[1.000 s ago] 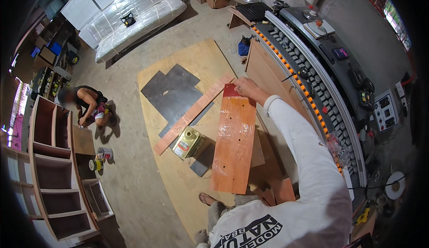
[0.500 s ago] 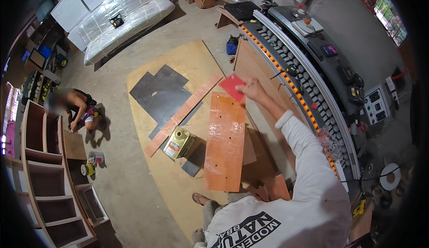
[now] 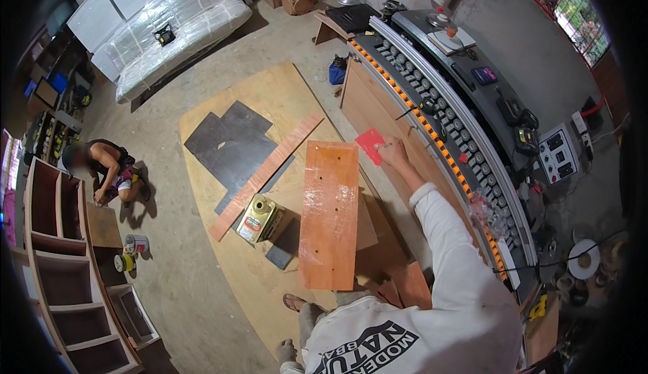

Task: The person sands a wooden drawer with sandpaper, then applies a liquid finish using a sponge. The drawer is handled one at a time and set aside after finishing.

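My right hand (image 3: 391, 151) is closed on a flat red plastic spreader (image 3: 368, 146), held just beyond the far right corner of a reddish-brown board (image 3: 329, 219). Shiny wet-looking patches and several small dark spots mark the board's face, which lies raised in front of me. Low at the bottom edge, beside my leg, is my left hand (image 3: 287, 352); its fingers are too small and dark to make out. A gold metal can (image 3: 260, 219) with an open spout stands left of the board.
A reddish wood strip (image 3: 266, 177) and dark sheets (image 3: 229, 134) lie on a large plywood sheet (image 3: 202, 205). A curved counter (image 3: 385, 118) with roller rows runs along the right. Another person (image 3: 108, 168) crouches at left by a wooden shelf unit (image 3: 71, 273).
My right hand has drawn the red spreader off the board's far corner to its right side. My left hand has come into view at the bottom. The whole view has shifted slightly.
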Demonstrator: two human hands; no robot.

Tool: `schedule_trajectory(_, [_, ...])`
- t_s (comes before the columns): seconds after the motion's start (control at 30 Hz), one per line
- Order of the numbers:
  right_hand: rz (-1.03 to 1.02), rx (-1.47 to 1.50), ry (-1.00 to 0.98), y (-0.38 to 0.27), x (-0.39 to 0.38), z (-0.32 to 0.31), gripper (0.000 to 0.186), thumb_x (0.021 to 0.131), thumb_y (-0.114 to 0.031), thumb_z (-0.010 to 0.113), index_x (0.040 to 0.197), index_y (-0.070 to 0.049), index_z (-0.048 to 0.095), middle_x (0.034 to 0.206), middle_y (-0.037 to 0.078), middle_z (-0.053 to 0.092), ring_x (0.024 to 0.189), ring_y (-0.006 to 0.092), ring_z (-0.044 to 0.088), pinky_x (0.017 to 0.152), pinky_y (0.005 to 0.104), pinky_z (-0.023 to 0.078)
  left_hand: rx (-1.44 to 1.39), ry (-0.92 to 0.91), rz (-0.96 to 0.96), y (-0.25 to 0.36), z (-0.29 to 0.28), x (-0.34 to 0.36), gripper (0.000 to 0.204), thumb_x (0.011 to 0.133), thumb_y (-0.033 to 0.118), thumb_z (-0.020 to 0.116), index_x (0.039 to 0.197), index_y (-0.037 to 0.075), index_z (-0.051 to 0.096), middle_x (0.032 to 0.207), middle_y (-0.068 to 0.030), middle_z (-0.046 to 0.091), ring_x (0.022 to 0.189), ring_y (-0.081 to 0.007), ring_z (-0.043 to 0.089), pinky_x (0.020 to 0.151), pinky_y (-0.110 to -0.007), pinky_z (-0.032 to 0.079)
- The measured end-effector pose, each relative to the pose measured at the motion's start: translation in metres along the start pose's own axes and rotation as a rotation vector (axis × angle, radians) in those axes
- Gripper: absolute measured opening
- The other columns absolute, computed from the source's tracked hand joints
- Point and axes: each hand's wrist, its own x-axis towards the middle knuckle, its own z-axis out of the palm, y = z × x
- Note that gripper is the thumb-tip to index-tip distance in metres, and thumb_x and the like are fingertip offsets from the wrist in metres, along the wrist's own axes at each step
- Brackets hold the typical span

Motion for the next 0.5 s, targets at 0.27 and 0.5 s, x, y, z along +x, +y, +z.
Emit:
schedule_trajectory(0.27, [-0.06, -0.185, -0.025, -0.004, 0.029, 0.002, 0.032, 0.086, -0.024, 0.071, 0.11, -0.004, 0.072, 0.105, 0.029, 0.072, 0.103, 0.044, 0.07, 0.09, 0.0512, 0.056, 0.246, 0.019, 0.086, -0.004, 0.002, -0.022, 0.031, 0.089, 0.021, 0.069, 0.101, -0.007, 0.076, 0.072, -0.0115, 0.07, 0.06, -0.0204, 0.068, 0.053, -0.035, 0.053])
schedule_trajectory(0.5, [-0.128, -0.029, -0.047, -0.008, 0.028, -0.024, 0.033, 0.086, -0.024, 0.07, 0.111, -0.003, 0.073, 0.102, 0.028, 0.073, 0.101, 0.0451, 0.071, 0.089, 0.0526, 0.057, 0.238, 0.028, 0.14, -0.018, 0.011, -0.017, 0.035, 0.086, 0.023, 0.07, 0.101, -0.007, 0.078, 0.086, -0.0185, 0.077, 0.08, -0.0263, 0.074, 0.077, -0.039, 0.058])
